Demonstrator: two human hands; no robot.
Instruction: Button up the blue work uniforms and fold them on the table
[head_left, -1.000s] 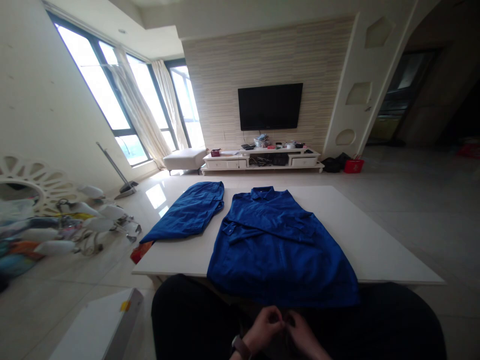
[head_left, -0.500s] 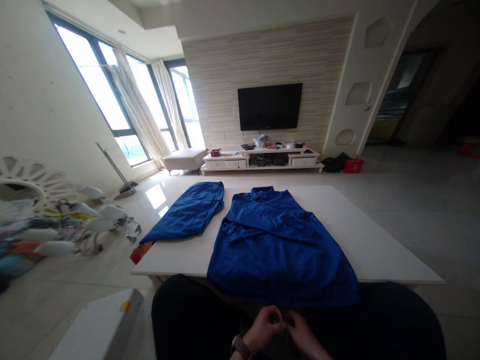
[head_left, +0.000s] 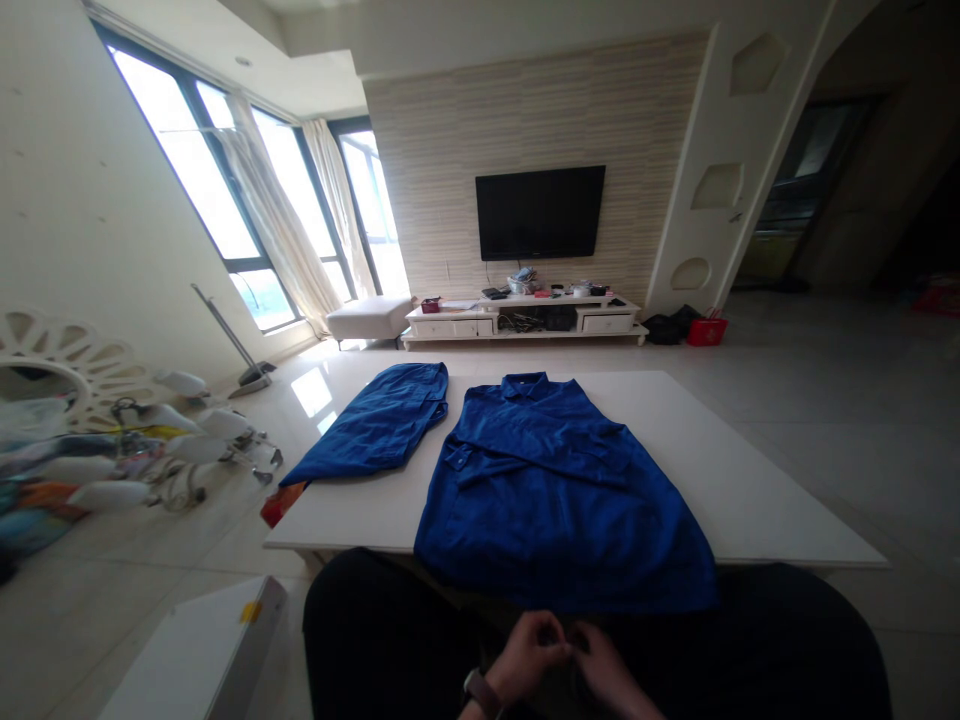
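Note:
My left hand [head_left: 529, 648], with a watch [head_left: 481, 692] on its wrist, is closed with the fingertips pinched, low in the middle of the view. My right hand [head_left: 600, 662] is curled closed beside it, the fingertips of both meeting. Whatever they may hold is too small or dark to make out. Just beyond them a blue long-sleeved shirt [head_left: 555, 500] lies flat, its collar away from me, sleeves folded across the front and hem hanging over the near table edge. Left of it lies a folded blue garment [head_left: 375, 420], perhaps trousers.
Both garments lie on a low white table [head_left: 750, 500]. A white box-like object [head_left: 195, 650] stands at lower left. Lamp parts and other clutter [head_left: 180, 440] cover the floor at left. A TV cabinet [head_left: 525, 320] stands at the far wall, with a red bag [head_left: 707, 331] beside it.

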